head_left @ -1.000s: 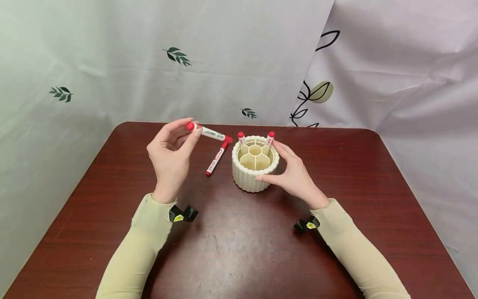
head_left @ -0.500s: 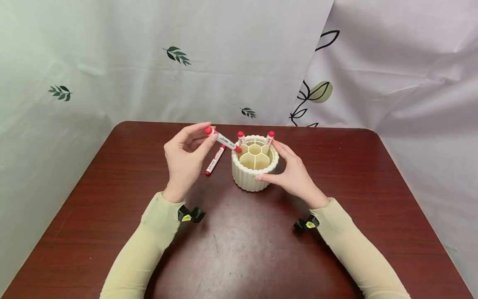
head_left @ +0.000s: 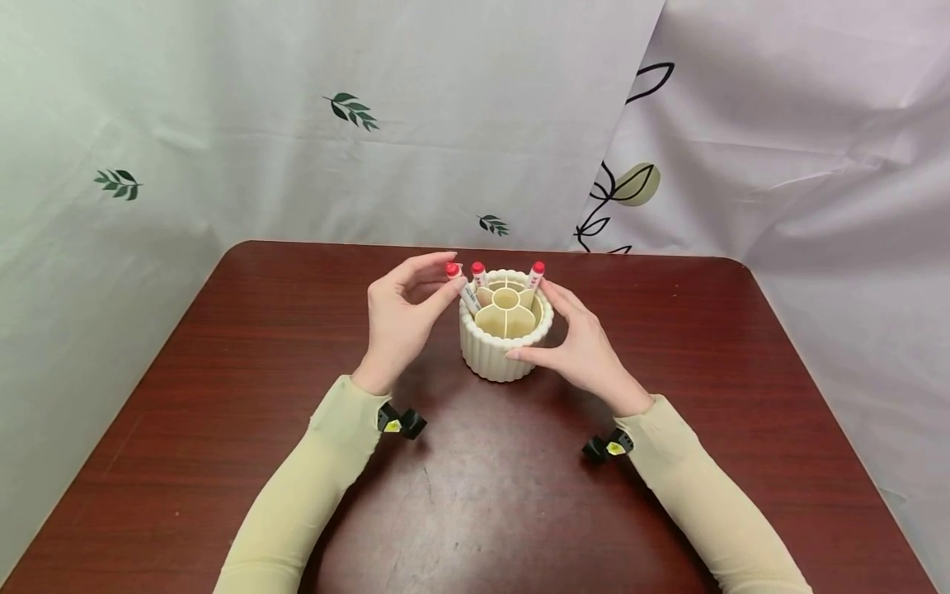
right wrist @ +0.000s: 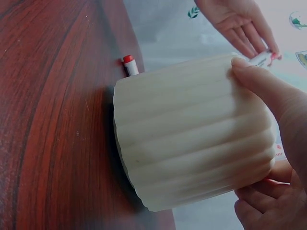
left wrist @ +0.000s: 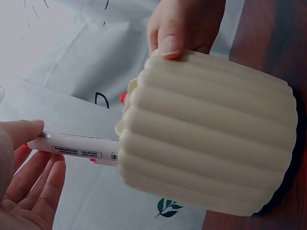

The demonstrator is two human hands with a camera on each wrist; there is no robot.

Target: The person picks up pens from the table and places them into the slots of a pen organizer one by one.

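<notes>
A cream ribbed pen holder (head_left: 506,334) with petal-shaped compartments stands on the dark red table (head_left: 475,495). Two red-capped markers (head_left: 536,273) stand in its back compartments. My left hand (head_left: 439,282) pinches a third red-capped marker (head_left: 466,294) near its top, and the lower end is inside the holder's left rim. In the left wrist view the marker's white barrel (left wrist: 76,146) runs behind the holder (left wrist: 206,143). My right hand (head_left: 575,334) grips the holder's right side, thumb in front (right wrist: 268,96). Another marker (right wrist: 128,64) lies on the table beyond the holder (right wrist: 192,139).
White curtains with leaf prints hang close behind the table's far edge (head_left: 482,246). Small black wrist cameras (head_left: 397,422) sit under both sleeves. Bare tabletop stretches to the left, right and front of the holder.
My left hand has moved right with the marker and tipped it from nearly level to steep, its lower end now in the holder. The marker lying on the table is hidden behind that hand.
</notes>
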